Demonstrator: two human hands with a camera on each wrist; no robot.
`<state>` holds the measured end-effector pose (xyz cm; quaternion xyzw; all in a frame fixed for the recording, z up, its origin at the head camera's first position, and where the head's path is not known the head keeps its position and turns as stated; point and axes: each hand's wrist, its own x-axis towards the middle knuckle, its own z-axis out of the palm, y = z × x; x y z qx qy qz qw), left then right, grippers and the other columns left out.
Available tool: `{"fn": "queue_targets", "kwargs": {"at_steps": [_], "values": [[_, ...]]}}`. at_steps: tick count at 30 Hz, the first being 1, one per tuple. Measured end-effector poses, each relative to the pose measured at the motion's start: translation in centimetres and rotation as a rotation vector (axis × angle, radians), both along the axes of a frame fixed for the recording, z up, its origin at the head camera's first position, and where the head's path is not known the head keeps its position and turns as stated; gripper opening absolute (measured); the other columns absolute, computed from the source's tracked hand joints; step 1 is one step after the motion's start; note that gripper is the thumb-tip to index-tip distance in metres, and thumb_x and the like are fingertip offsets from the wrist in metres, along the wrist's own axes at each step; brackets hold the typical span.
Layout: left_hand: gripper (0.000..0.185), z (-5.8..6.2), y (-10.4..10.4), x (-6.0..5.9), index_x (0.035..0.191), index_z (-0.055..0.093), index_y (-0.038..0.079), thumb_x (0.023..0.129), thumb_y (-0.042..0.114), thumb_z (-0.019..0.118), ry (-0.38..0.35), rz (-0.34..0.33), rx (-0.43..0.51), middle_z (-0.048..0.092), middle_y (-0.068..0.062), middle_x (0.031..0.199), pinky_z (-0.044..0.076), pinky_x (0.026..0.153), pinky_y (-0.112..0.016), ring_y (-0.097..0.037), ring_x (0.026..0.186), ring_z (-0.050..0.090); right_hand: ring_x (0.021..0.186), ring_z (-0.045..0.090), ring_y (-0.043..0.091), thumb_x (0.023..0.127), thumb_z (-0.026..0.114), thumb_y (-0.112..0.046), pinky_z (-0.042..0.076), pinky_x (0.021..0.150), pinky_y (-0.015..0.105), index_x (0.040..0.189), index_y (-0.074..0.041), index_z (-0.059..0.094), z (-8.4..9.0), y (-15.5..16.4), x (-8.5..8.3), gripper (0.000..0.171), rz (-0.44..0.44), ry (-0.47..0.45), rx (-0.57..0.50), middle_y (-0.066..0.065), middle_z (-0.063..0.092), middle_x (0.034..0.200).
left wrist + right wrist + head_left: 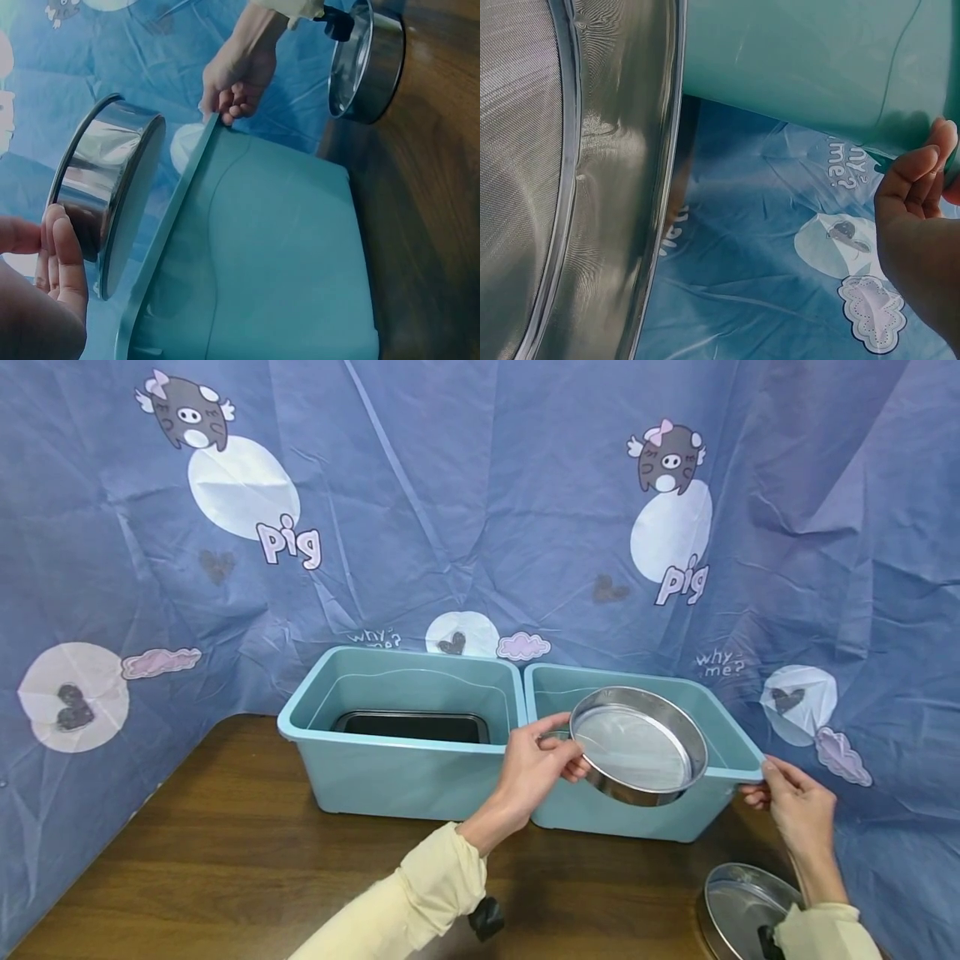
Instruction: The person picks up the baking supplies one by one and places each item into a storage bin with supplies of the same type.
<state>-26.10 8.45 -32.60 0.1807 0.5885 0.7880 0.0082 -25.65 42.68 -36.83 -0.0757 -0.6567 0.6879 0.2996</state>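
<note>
A round metal sieve with fine mesh is held in my left hand, thumb and fingers pinching its left rim. It is tilted over the front edge of the right-hand teal bin. At that bin's front right corner, my right hand grips the rim between thumb and curled fingers. The left wrist view shows the sieve side-on, apart from the bin's wall. A second round sieve rests on the table below my right forearm, partly covered by the sleeve.
A matching teal bin stands close on the left, with a dark rectangular pan inside it. Both bins stand on a brown wooden table. Behind them hangs a blue patterned cloth, which also runs along both sides.
</note>
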Motion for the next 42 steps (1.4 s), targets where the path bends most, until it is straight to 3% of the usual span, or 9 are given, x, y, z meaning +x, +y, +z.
{"fn": "queue_targets", "kwargs": {"at_steps": [11,19,22,25,27,33,42], "values": [[0.053,0.0,0.5,-0.9,0.142,0.055,-0.008,0.090,-0.007,0.061,-0.004,0.053,0.010,0.072,-0.015,0.073,0.060,0.064,-0.028,-0.009,0.058,0.065,0.046,0.063,0.007,0.103,0.059,-0.002,0.051,0.045,0.017,0.087,-0.024,0.074,-0.2,0.1,0.0,0.032,0.003,0.019,0.017,0.000,0.069,0.061],[0.054,0.0,0.5,-1.4,0.143,0.055,-0.007,0.089,-0.007,0.061,-0.014,0.094,-0.006,0.073,-0.015,0.073,0.061,0.065,-0.029,-0.009,0.058,0.066,0.048,0.065,0.009,0.101,0.066,-0.009,0.052,0.045,0.019,0.099,-0.012,0.075,-2.6,2.3,-1.3,0.010,0.048,0.146,0.092,0.004,0.071,0.064],[0.054,0.1,0.5,-1.7,0.143,0.055,-0.007,0.089,-0.006,0.060,-0.017,0.118,-0.010,0.072,-0.014,0.073,0.060,0.064,-0.027,-0.008,0.058,0.065,0.047,0.065,0.009,0.101,0.065,-0.007,0.052,0.045,0.019,0.096,-0.014,0.076,-2.2,2.0,-1.1,0.015,0.040,0.121,0.070,0.004,0.070,0.064],[0.054,0.2,0.6,-2.0,0.142,0.056,-0.007,0.089,-0.006,0.060,-0.017,0.134,-0.002,0.072,-0.014,0.073,0.060,0.063,-0.026,-0.009,0.057,0.065,0.047,0.064,0.007,0.103,0.061,-0.006,0.052,0.046,0.018,0.090,-0.024,0.074,-0.9,0.8,-0.4,0.026,0.005,0.036,0.069,-0.001,0.069,0.062],[0.054,0.3,0.6,-2.1,0.142,0.056,-0.007,0.089,-0.007,0.060,-0.019,0.137,-0.002,0.072,-0.014,0.073,0.060,0.063,-0.026,-0.009,0.057,0.065,0.046,0.063,0.008,0.103,0.060,-0.003,0.051,0.045,0.018,0.087,-0.025,0.074,-0.4,0.3,-0.1,0.030,-0.008,0.004,0.021,0.000,0.069,0.061],[0.054,0.4,0.6,-2.4,0.144,0.053,-0.008,0.090,-0.007,0.059,-0.010,0.149,0.010,0.072,-0.014,0.073,0.059,0.062,-0.025,-0.008,0.057,0.065,0.046,0.062,0.007,0.104,0.057,-0.002,0.051,0.046,0.017,0.087,-0.024,0.072,0.0,-0.1,-0.1,0.032,-0.041,-0.042,0.010,-0.001,0.068,0.060],[0.056,0.8,0.7,-2.7,0.145,0.052,-0.009,0.089,-0.007,0.060,-0.023,0.175,0.019,0.073,-0.012,0.072,0.059,0.063,-0.025,-0.010,0.058,0.065,0.048,0.064,0.008,0.102,0.062,-0.005,0.050,0.045,0.017,0.095,-0.013,0.074,-1.4,0.8,-0.6,0.016,0.046,0.133,0.048,0.003,0.070,0.063]]}}
